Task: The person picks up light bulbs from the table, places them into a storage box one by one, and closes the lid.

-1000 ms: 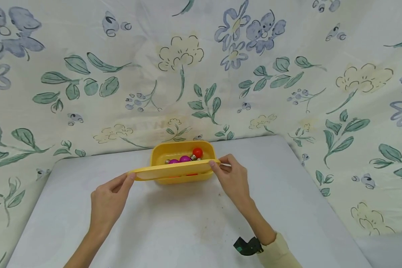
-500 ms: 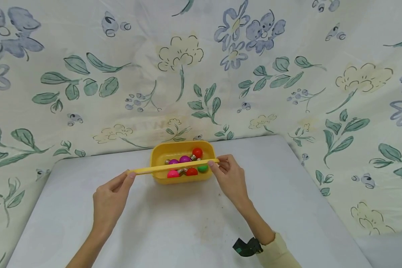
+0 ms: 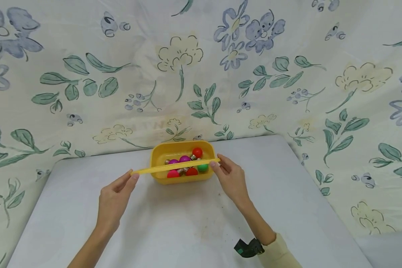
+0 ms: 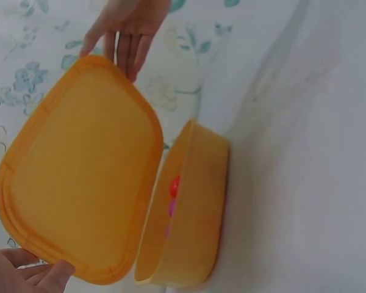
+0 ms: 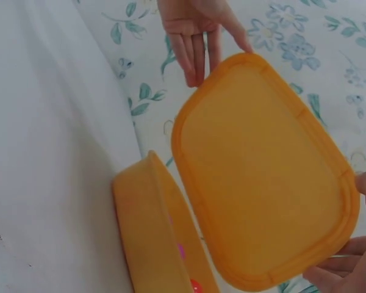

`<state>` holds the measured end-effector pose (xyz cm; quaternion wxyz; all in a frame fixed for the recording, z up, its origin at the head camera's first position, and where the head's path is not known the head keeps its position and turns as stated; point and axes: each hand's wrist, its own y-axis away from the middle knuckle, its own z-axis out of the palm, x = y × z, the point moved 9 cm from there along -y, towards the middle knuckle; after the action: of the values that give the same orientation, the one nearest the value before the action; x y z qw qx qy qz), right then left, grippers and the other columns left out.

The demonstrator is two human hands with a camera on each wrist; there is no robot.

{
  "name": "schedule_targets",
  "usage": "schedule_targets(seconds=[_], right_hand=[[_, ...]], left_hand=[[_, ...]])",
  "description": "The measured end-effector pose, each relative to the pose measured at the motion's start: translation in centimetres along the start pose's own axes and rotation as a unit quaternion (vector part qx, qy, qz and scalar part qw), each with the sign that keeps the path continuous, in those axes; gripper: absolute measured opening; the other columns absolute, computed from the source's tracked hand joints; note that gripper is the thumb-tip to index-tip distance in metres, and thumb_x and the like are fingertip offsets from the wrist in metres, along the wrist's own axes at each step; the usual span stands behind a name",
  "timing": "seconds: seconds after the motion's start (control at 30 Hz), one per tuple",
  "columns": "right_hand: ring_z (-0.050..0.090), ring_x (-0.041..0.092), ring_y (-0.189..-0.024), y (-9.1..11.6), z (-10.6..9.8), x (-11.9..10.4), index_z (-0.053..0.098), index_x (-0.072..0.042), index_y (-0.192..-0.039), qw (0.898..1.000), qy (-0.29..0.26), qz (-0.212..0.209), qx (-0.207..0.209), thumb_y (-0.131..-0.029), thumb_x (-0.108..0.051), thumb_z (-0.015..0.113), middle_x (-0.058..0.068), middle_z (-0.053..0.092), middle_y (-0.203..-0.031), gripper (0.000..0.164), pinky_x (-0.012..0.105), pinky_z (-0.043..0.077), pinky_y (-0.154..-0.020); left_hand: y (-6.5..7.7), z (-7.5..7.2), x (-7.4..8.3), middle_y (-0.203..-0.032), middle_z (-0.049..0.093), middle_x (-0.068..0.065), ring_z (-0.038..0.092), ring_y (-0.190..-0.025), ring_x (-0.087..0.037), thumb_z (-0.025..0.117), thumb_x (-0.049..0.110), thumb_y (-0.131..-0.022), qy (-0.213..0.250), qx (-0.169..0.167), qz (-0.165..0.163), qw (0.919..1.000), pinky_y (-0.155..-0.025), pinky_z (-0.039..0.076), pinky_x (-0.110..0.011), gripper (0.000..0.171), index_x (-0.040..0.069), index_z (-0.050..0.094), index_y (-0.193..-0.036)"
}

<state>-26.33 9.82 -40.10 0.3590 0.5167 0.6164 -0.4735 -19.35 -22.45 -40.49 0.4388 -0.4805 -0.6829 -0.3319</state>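
A flat yellow lid (image 3: 167, 168) with rounded corners is held above a yellow container (image 3: 184, 181), seen almost edge-on in the head view. My left hand (image 3: 114, 203) pinches its left end between thumb and fingers. At the opposite end, my right hand (image 3: 232, 180) grips the lid in the same way. Inside the container lie several small coloured bulbs with metal screw bases, among them a red bulb (image 3: 197, 152), a purple bulb (image 3: 185, 159) and a green bulb (image 3: 203, 168). Both wrist views show the lid's broad face (image 4: 85, 171), raised apart from the container's rim.
The container stands near the back edge of a white table (image 3: 174, 230). Behind it hangs a flower-patterned cloth (image 3: 187, 82). A black strapped device (image 3: 248, 248) sits at my right wrist, by a pale sleeve (image 3: 278, 253).
The lid has turned from showing some of its face to nearly edge-on, uncovering the front bulbs in the head view. My left hand has shifted slightly to the right; the container has stayed put.
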Motion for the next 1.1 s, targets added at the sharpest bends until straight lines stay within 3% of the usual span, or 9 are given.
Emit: schedule_targets(seconds=[0.43, 0.57, 0.7, 0.8, 0.97, 1.1], right_hand=[[0.056, 0.029, -0.127, 0.0, 0.2, 0.4, 0.049, 0.002, -0.144, 1.0, -0.018, 0.015, -0.006, -0.099, -0.034, 0.064, 0.018, 0.054, -0.143, 0.06, 0.035, 0.05, -0.094], [0.055, 0.029, -0.128, 0.2, 0.4, 0.8, 0.046, 0.003, -0.147, 0.999, -0.02, 0.031, -0.01, -0.099, -0.034, 0.064, 0.018, 0.051, -0.145, 0.063, 0.034, 0.05, -0.095], [0.053, 0.031, -0.13, 0.2, 0.4, 1.1, 0.044, 0.003, -0.147, 0.999, -0.023, 0.039, -0.008, -0.099, -0.036, 0.063, 0.019, 0.048, -0.148, 0.065, 0.035, 0.049, -0.096], [0.051, 0.03, -0.132, 0.2, 0.4, 1.4, 0.044, 0.003, -0.147, 0.999, -0.024, 0.045, -0.012, -0.098, -0.039, 0.065, 0.018, 0.046, -0.149, 0.068, 0.036, 0.048, -0.097], [0.046, 0.031, -0.136, 0.1, 0.6, 2.2, 0.044, 0.001, -0.148, 0.996, -0.038, 0.066, -0.037, -0.096, -0.034, 0.069, 0.015, 0.044, -0.152, 0.068, 0.037, 0.045, -0.101], [0.041, 0.032, -0.139, 0.1, 1.0, 3.0, 0.039, 0.004, -0.15, 0.992, -0.067, 0.088, -0.06, -0.096, -0.026, 0.069, 0.017, 0.04, -0.154, 0.069, 0.037, 0.043, -0.103]], left_hand=[[0.3, 0.4, -0.2, -0.135, 0.06, -0.016, 0.058, -0.124, -0.033, 0.062, 0.042, -0.099, 0.004, 0.016, 0.027, 0.9995, -0.103, 0.043, -0.053, 0.059, 0.001, 0.056, -0.14], [0.3, 0.5, -0.2, -0.135, 0.061, -0.013, 0.06, -0.121, -0.025, 0.06, 0.043, -0.1, -0.005, 0.009, 0.027, 0.9996, -0.099, 0.047, -0.032, 0.058, 0.003, 0.055, -0.141], [0.1, 0.6, -0.3, -0.13, 0.064, -0.014, 0.065, -0.107, -0.008, 0.06, 0.044, -0.099, 0.006, 0.016, 0.025, 0.9995, -0.086, 0.045, -0.01, 0.057, 0.003, 0.058, -0.139], [-0.1, 0.6, -0.4, -0.128, 0.065, -0.016, 0.065, -0.097, 0.001, 0.061, 0.045, -0.098, 0.024, 0.02, 0.018, 0.9994, -0.081, 0.045, -0.007, 0.058, 0.002, 0.059, -0.137], [-0.4, 1.2, -1.1, -0.135, 0.06, -0.017, 0.063, -0.094, 0.006, 0.061, 0.045, -0.098, 0.051, -0.018, -0.017, 0.9984, -0.084, 0.045, -0.009, 0.063, 0.003, 0.052, -0.144], [-0.7, 2.0, -1.8, -0.143, 0.053, -0.018, 0.062, -0.095, 0.005, 0.061, 0.038, -0.1, 0.098, -0.058, -0.047, 0.9924, -0.088, 0.047, -0.011, 0.065, 0.001, 0.042, -0.15]])
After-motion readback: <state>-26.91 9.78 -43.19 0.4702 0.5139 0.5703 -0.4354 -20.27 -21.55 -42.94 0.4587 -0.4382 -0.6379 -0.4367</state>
